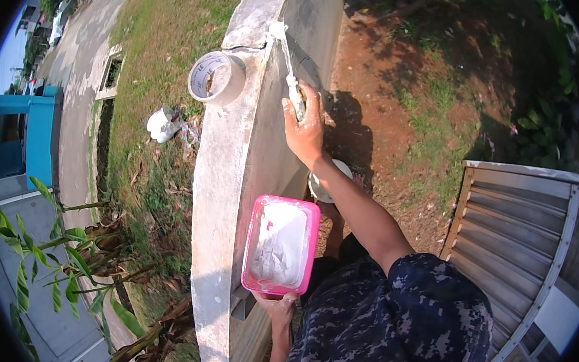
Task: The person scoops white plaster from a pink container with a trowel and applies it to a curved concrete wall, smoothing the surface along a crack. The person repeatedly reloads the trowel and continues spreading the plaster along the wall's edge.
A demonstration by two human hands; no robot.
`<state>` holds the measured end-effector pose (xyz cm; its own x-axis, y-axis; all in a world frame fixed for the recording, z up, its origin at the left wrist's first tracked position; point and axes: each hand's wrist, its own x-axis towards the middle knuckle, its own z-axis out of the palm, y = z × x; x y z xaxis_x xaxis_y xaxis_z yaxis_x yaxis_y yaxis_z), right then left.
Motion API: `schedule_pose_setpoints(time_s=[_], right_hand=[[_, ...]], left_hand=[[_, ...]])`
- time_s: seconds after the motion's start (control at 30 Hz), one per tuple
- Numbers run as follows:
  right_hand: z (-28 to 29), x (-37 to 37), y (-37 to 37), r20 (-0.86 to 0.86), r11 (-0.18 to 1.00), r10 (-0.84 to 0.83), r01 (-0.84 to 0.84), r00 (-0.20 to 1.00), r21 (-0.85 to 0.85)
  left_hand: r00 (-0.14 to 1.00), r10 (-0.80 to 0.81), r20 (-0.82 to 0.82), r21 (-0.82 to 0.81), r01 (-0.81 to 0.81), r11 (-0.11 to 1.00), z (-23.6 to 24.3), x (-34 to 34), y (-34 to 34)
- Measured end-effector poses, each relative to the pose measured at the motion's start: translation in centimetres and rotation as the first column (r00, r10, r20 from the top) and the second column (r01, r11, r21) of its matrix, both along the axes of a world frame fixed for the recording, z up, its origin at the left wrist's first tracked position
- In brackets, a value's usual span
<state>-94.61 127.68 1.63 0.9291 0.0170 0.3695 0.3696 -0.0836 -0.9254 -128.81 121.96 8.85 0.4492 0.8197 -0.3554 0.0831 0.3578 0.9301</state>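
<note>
My left hand (278, 307) grips the lower end of a pink tub (315, 241), beside the wall. White paste (278, 240) lies in the tub and smears its inner sides. Stretched forward, my right hand (307, 126) is closed around the handle of a slim putty knife (289, 69) coated in white. The knife's far end touches a white dab of paste (278, 30) at the upper edge of the concrete wall (233, 151), beside a dark crack (245, 47). White flecks mark my right fingers.
A wide roll of tape (231, 83) stands on the wall top. A white bucket (335, 177) is on the ground beneath my right forearm. To the right is a slatted metal gate (517, 224). A banana plant (101, 291) and a white bag (162, 124) are left of the wall.
</note>
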Motion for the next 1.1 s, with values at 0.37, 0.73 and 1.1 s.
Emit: schedule_pose_setpoints(time_s=[0.37, 0.73, 1.1], right_hand=[[-3.1, -2.4, -1.0, 0.017, 0.994, 0.078, -0.076, 0.997, -0.083], [0.9, 0.0, -0.1, -0.023, 0.987, 0.085, -0.087, 0.996, -0.138], [2.8, -1.7, -4.2, -0.121, 0.983, 0.186, -0.186, 0.975, 0.011]], left_hand=[[0.999, -0.039, 0.018, 0.019, 0.039, 0.999, -1.0, -0.7, 0.3], [0.987, -0.077, 0.139, -0.008, 0.079, 0.997, 0.3, 1.6, -0.3], [0.980, -0.139, 0.145, -0.020, 0.143, 0.990, 0.5, 1.2, -0.6]])
